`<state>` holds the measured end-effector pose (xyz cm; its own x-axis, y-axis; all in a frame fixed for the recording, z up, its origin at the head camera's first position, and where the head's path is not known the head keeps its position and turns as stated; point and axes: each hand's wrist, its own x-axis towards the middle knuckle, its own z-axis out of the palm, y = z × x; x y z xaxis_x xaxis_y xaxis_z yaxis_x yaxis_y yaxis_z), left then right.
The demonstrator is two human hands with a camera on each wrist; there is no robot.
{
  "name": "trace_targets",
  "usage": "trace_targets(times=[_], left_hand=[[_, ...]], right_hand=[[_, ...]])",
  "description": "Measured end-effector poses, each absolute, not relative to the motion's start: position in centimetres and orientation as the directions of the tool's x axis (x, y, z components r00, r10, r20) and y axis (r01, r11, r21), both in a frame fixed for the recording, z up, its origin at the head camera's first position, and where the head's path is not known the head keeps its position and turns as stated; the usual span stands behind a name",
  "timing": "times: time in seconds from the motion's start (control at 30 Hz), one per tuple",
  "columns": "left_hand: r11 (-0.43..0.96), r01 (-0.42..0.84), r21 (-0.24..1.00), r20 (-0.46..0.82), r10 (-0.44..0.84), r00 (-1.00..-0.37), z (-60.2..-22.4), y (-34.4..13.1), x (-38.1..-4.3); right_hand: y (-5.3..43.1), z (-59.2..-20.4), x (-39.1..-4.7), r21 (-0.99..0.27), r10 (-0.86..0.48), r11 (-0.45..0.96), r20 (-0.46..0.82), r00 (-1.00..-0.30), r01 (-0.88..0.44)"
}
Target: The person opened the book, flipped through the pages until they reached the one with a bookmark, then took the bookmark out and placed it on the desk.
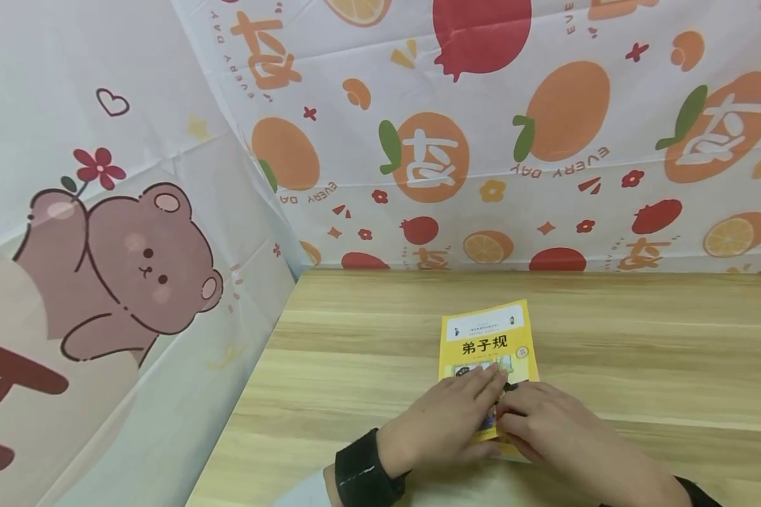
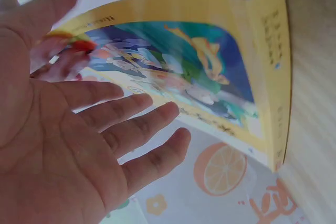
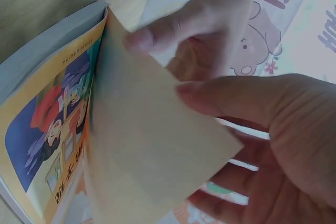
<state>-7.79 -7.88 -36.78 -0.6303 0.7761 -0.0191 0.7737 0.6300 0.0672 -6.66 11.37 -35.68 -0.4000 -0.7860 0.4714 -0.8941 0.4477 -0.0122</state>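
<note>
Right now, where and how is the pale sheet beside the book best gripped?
Likely at the free outer corner of the pale sheet, coming from the side away from the book, pinching both faces: it looks thin and stands clear of the book there. The right hand pinches it nearby.

passable: table [image 1: 342, 352] left of book [image 1: 482, 334] | blocked: patterned cloth [image 1: 488, 148] behind

Soft, even light reaches the bench [image 1: 355, 338]'s far edge; the right-wrist view bleaches the cloth [image 3: 311, 59], the left-wrist one blurs the right hand [image 2: 62, 62].
</note>
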Motion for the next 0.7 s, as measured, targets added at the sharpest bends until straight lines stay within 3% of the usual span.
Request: trace_targets(times=[0.23, 0.37, 0.43, 0.53, 0.7], left_hand=[[0.662, 0.748, 0.046, 0.123, 0.739, -0.662, -34.1, -8.6, -7.5], [0.689, 0.724, -0.032, 0.177, 0.717, -0.674, -31.8, -9.7, -6.7], [0.715, 0.694, -0.086, 0.159, 0.697, -0.699, -30.9, -10.3, -6.3], [0.766, 0.623, -0.157, 0.112, 0.641, -0.760, -29.8, -11.2, -5.7], [0.831, 0.519, -0.202, 0.054, 0.539, -0.841, -29.5, -12.2, -5.3]], right_hand=[[10.6, -33.7, -6.3, 0.021, -0.655, 0.417, 0.700, -0.285, -0.908], [10.6, -32.9, -6.2, 0.039, -0.603, 0.400, 0.764, -0.231, -0.916], [10.8, -33.0, -6.2, 0.022, -0.611, 0.412, 0.748, -0.259, -0.911], [11.4, -33.7, -6.4, -0.017, -0.659, 0.462, 0.663, -0.355, -0.887], [12.2, -35.1, -6.6, -0.074, -0.733, 0.566, 0.412, -0.542, -0.821]])
